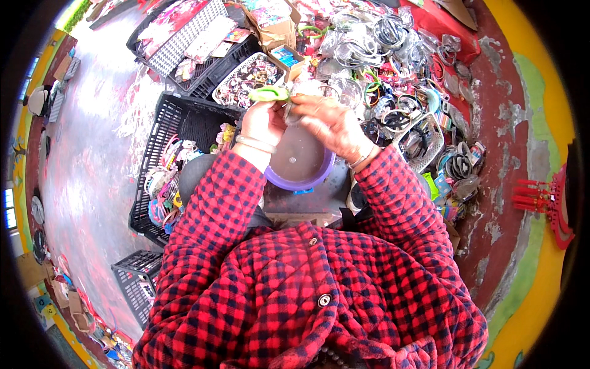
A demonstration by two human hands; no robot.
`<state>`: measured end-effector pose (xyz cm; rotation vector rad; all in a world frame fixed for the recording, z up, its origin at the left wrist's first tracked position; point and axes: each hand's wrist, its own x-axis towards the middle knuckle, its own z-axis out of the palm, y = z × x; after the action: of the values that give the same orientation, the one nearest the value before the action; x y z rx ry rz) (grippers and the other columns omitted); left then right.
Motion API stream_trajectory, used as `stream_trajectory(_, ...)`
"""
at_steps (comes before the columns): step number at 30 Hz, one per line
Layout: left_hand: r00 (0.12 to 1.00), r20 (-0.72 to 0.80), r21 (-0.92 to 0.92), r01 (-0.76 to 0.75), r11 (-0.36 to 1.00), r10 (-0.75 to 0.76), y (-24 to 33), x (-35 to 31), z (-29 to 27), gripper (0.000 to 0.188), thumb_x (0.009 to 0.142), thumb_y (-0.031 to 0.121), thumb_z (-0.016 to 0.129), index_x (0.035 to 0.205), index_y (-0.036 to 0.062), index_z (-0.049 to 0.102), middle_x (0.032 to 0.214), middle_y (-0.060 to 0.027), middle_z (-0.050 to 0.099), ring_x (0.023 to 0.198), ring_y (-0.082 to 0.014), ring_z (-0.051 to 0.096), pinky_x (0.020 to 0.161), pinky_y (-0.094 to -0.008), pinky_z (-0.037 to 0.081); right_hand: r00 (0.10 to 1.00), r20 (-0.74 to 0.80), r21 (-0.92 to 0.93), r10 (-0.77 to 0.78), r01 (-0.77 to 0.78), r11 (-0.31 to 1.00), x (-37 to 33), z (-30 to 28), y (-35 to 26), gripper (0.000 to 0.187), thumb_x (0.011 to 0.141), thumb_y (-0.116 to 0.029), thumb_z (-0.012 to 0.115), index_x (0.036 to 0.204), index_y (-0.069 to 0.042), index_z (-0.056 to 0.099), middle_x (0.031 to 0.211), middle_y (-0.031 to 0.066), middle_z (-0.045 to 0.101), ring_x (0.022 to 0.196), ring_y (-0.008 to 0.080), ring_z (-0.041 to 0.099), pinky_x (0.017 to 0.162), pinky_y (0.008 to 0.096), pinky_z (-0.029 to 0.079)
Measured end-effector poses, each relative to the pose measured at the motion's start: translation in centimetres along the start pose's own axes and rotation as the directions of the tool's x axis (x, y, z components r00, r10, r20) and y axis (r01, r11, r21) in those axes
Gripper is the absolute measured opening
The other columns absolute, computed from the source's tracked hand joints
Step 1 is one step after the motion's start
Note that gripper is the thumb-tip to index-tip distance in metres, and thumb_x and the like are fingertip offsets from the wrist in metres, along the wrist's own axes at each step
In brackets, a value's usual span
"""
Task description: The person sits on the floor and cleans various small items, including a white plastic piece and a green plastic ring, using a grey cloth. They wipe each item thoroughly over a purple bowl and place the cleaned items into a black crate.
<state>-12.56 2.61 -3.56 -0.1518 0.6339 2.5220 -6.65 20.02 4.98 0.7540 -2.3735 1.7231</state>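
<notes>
My left hand [264,123] is closed on a bright green, flat, rounded thing [268,93] that sticks out above the fingers; its kind is unclear. Close beside it, my right hand [335,126] reaches in from the right, its fingers smeared by motion. Between the two hands shows a small greyish thing [292,115], too blurred to name. Below both hands stands a purple basin [300,184] with murky brownish water in it.
A black crate [147,166] of colourful hair accessories stands to the left, a white basket [255,64] of small items ahead. Headbands and plastic-bagged goods [369,46] pile up ahead and right, around another white basket [433,144]. A smaller black crate [135,277] sits near left.
</notes>
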Motion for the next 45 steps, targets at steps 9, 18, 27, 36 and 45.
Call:
stream_trajectory(9,0.987,0.130,0.105,-0.111,0.988,0.097,-0.9,-2.1,4.5,0.015,0.076,0.007,0.058,0.090,0.0037,0.056,0.086,-0.0048,0.059,0.083,-0.0145,0.057,0.077,-0.0261,0.045,0.990,-0.131,-0.351,0.049,-0.092,0.932,0.4,-0.4,1.1,0.038,0.075,-0.022,0.066,0.105,-0.002,0.056,0.093,0.0190,0.058,0.087,0.0318,0.057,0.077,0.0370,0.045)
stream_trajectory(18,0.987,0.063,0.360,-0.163,0.919,0.150,-1.7,-2.0,3.5,0.019,0.085,0.015,0.053,0.091,-0.0020,0.058,0.089,-0.0075,0.059,0.080,-0.0157,0.056,0.075,-0.0265,0.043,0.954,0.011,-0.440,0.301,-0.265,0.858,-0.2,0.2,2.3,0.030,0.083,-0.030,0.056,0.094,-0.002,0.056,0.071,0.0217,0.058,0.067,0.0376,0.058,0.058,0.0419,0.044)
stream_trajectory(27,0.669,0.683,0.699,-0.715,0.004,0.292,-0.2,-0.8,3.2,0.022,0.090,0.020,0.047,0.091,0.0014,0.059,0.080,-0.0068,0.060,0.076,-0.0165,0.057,0.068,-0.0258,0.044,0.925,0.299,-0.165,0.236,-0.193,0.967,0.1,-2.6,0.4,0.031,0.086,-0.032,0.054,0.091,-0.001,0.058,0.070,0.0206,0.058,0.063,0.0304,0.058,0.061,0.0383,0.045)
stream_trajectory(36,0.874,0.444,0.761,-0.484,0.431,0.198,-1.1,-1.9,2.3,0.042,0.086,0.031,0.055,0.114,0.0013,0.050,0.106,-0.0063,0.058,0.094,-0.0140,0.056,0.080,-0.0268,0.044,0.875,0.358,0.220,0.326,-0.419,0.881,-0.6,-1.9,0.6,0.031,0.086,-0.029,0.057,0.095,0.000,0.059,0.071,0.0014,0.057,0.068,0.0067,0.048,0.061,0.0252,0.042)
stream_trajectory(45,0.968,0.148,0.562,-0.253,0.788,0.205,-0.8,-4.0,5.7,0.029,0.080,0.033,0.063,0.095,0.0093,0.057,0.081,0.0010,0.059,0.070,-0.0089,0.056,0.058,-0.0225,0.045,0.843,0.430,0.259,0.324,-0.459,0.850,-0.2,-2.1,-0.3,0.025,0.086,-0.026,0.056,0.095,-0.002,0.059,0.074,-0.0030,0.056,0.071,0.0047,0.047,0.063,0.0239,0.041)
